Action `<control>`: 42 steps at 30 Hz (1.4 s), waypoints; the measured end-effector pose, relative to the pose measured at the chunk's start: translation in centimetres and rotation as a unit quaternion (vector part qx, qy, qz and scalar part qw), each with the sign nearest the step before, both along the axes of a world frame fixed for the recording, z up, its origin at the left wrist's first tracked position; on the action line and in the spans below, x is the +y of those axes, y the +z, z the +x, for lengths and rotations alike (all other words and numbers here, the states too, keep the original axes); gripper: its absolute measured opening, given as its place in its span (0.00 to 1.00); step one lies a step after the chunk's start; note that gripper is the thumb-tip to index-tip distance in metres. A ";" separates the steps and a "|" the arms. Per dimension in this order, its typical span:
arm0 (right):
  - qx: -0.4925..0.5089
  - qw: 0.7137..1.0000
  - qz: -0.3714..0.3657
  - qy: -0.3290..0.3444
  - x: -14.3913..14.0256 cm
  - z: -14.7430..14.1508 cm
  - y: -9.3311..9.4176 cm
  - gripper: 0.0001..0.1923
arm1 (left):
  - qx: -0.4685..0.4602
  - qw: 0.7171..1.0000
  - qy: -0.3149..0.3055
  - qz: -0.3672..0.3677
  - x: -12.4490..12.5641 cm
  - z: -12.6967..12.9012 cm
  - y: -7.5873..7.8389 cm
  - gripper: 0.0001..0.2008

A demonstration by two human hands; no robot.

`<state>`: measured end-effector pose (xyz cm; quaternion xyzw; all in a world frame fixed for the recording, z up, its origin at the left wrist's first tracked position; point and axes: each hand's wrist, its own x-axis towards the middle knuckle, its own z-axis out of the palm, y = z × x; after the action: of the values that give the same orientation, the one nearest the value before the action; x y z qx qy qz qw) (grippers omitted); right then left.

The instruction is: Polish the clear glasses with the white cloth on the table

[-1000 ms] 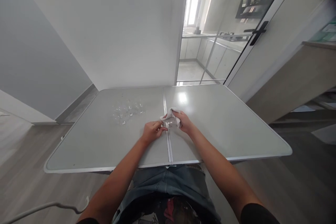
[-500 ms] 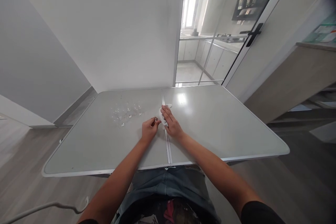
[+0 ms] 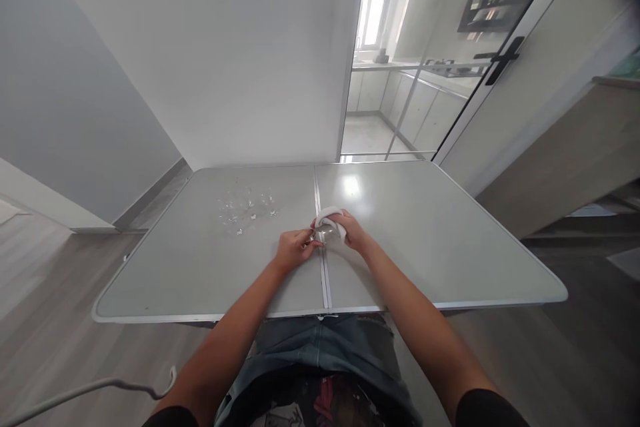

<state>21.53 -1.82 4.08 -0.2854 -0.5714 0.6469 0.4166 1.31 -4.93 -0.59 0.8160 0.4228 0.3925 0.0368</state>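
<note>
My left hand (image 3: 295, 249) is closed on the near-left end of a small clear glass (image 3: 328, 233), its fingers pinching it above the table's seam. My right hand (image 3: 354, 232) grips a white cloth (image 3: 327, 213), which curves around the glass's far and right sides. The glass's rounded, see-through body shows between the two hands; its exact kind is hard to make out. Off to the left, several clear glass pieces (image 3: 253, 215) rest in a cluster on the table, their outlines faint.
The pale table (image 3: 425, 240) has a metal edge and a seam (image 3: 325, 283) down its middle. A white wall (image 3: 250, 80) rises behind it. At the back right stands a glass door with a black handle (image 3: 505, 61). A grey hose (image 3: 110, 383) is at lower left.
My right hand has lifted from lying flat over the cloth and swung to the right, opening the cloth so the glass shows. My left hand has come up to the glass. The view has shifted slightly.
</note>
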 end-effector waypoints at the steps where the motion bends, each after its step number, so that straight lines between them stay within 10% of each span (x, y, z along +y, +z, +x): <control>1: 0.051 0.998 -0.045 0.009 -0.1 0.0 0.0 0.17 | -0.021 1.000 -0.015 -0.007 0.0 0.0 0.1 0.13; 7: 0.169 0.978 -0.105 -0.066 -0.9 -2.1 -0.9 0.20 | -0.161 0.984 -0.021 -0.079 0.4 0.5 0.6 0.13; 11: 0.011 0.980 0.087 -0.176 -1.5 -3.8 -1.8 0.22 | -0.230 0.964 0.083 -0.108 1.0 0.6 0.6 0.14; 16: -0.291 0.826 0.449 -0.177 -2.2 -4.2 -1.7 0.26 | -0.136 0.981 0.117 -0.070 1.4 0.4 -0.4 0.07; 20: -0.376 0.749 0.521 -0.164 -2.0 -3.8 -0.7 0.25 | -0.057 0.988 0.141 -0.025 1.4 0.4 -1.1 0.04; 28: -0.405 0.872 0.268 -0.059 0.7 -1.8 3.0 0.09 | 0.037 0.997 0.061 0.040 0.4 0.3 -0.5 0.13; 33: -0.148 0.987 0.046 0.044 1.3 -0.2 2.9 0.17 | -0.014 1.000 0.008 0.012 -0.1 -0.1 0.1 0.14; 42: 0.115 0.987 -0.045 -0.107 0.4 -5.0 -1.6 0.30 | -0.235 0.968 0.028 -0.082 0.0 0.6 1.3 0.15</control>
<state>16.50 -1.38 2.52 -0.2870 -0.4558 0.6525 0.5330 1.88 -4.89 0.70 0.6832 0.4556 0.5379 0.1907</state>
